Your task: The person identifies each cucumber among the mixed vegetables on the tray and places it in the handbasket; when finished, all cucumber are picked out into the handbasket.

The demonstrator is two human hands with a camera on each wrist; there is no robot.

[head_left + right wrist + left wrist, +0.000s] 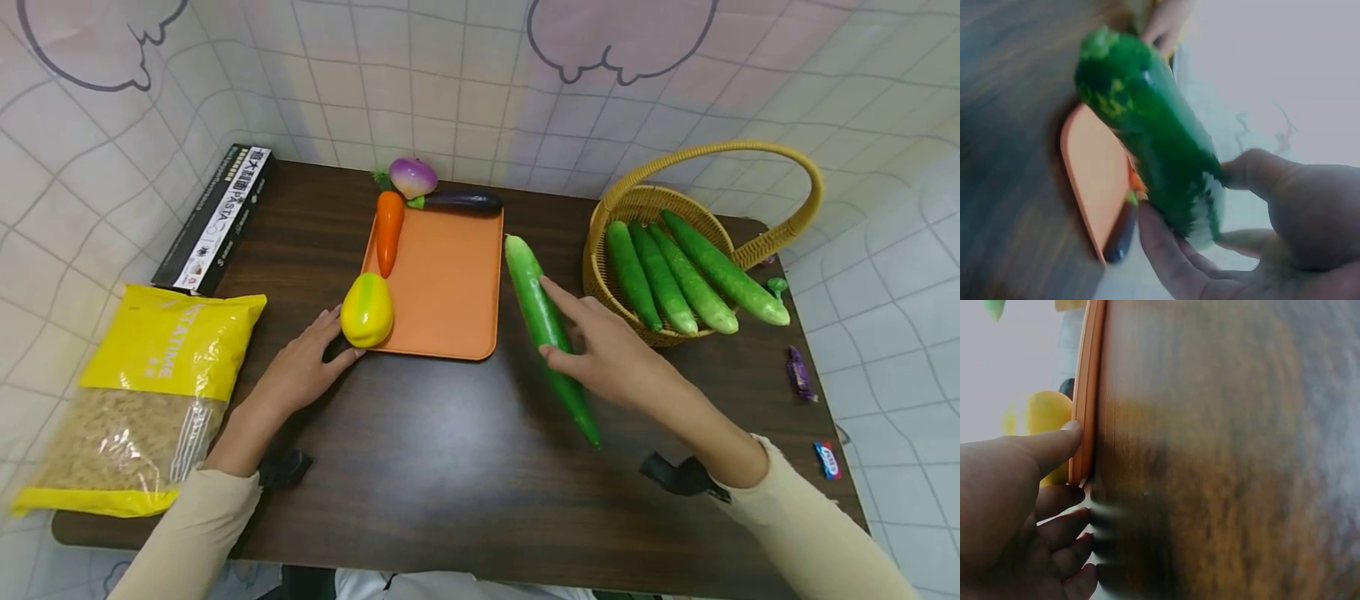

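My right hand (611,346) grips a long green cucumber (543,312), thumb on one side and fingers on the other, just right of an orange tray (450,283). The right wrist view shows this cucumber (1154,125) tilted above the table. My left hand (300,362) rests at the tray's near left corner, its thumb touching the rim (1087,394) and the other fingers on the table. Beside it, a yellow fruit or vegetable with a green streak (367,310) sits on that corner. A carrot (388,232) lies along the left edge and an eggplant (461,202) along the far edge.
A handled wicker basket (600,275) with several cucumbers (686,283) stands at right. A purple-and-white bulb (413,177) lies behind the tray. At left are a yellow pasta bag (172,350) and a black box (217,217). Small wrapped sweets (801,375) lie along the right edge.
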